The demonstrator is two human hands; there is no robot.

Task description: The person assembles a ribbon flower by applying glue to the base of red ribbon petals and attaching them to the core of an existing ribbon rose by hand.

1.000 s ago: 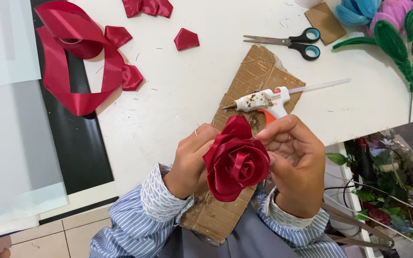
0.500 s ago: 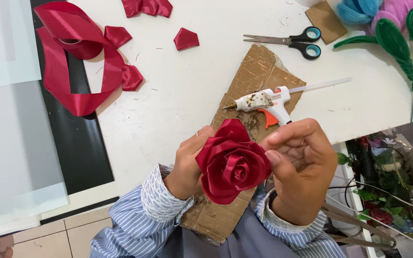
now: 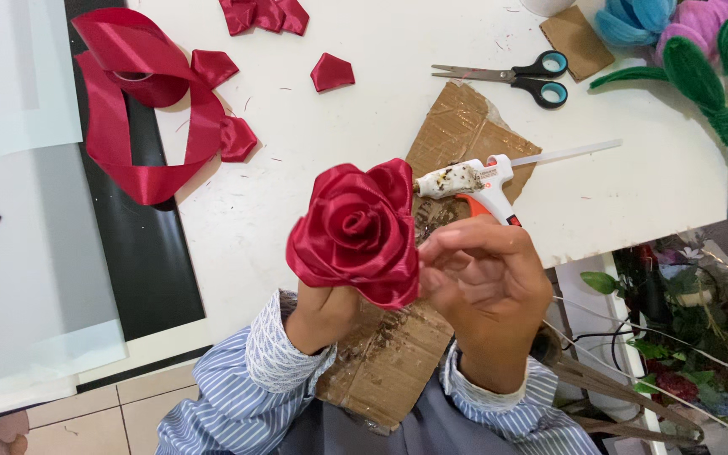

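**Q:** What is in your hands?

**A:** A red satin ribbon rose (image 3: 355, 232), held up over the white worktop (image 3: 364, 118) with its open face toward the camera. My left hand (image 3: 323, 313) is closed around it from underneath; the bloom hides most of my fingers. My right hand (image 3: 484, 291) sits just beside the rose on its right, fingers curled, with the fingertips (image 3: 433, 263) touching the outer petals at the lower right edge.

**Q:** And directly beneath them?

**A:** A sheet of brown cardboard (image 3: 457, 135), spotted with dried glue, runs from the worktop down past its near edge, under my striped sleeves (image 3: 250, 388). A white glue gun (image 3: 469, 179) with an orange trigger lies on it, just beyond my right hand, nozzle pointing left toward the rose, a glue stick jutting from its back end.

**Q:** What else lies on the worktop?

**A:** Far left, a loose coil of wide red ribbon (image 3: 132, 101), partly over a black strip. Folded red ribbon petals (image 3: 331, 72) lie scattered near the top, well apart from the rose. Black-handled scissors (image 3: 511, 77) with blue inner rings rest beyond the cardboard. At the top right corner are fuzzy green stems (image 3: 701, 84) and tufts of blue and pink, next to a small cardboard square (image 3: 576, 38).
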